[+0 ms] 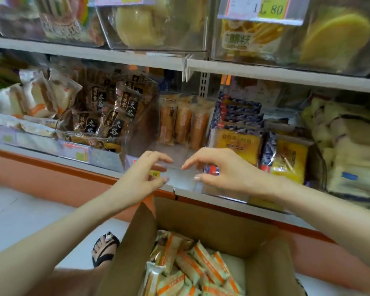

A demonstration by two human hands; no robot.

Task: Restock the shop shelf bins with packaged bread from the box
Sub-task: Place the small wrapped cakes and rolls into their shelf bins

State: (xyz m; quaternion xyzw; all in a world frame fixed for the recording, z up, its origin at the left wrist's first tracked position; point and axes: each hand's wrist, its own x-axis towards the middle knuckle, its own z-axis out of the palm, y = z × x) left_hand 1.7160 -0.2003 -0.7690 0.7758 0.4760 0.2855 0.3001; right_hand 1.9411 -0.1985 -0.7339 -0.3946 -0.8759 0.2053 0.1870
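Reaching toward the clear bin (175, 151) on the lower shelf, the person has both hands at its front lip. The left hand (145, 171) and right hand (220, 167) are empty, fingers loosely spread with thumbs below, as if about to take hold of the lip. Blur hides whether the fingertips touch the plastic. Only a few orange bread packs (182, 124) stand at the back of this bin, and its front half is bare. The box (135, 238) sits just below the shelf, open, with many striped packs (192, 268) heaped inside. Restocking looks barely begun: nearly all the bread is in the box, none in hand.
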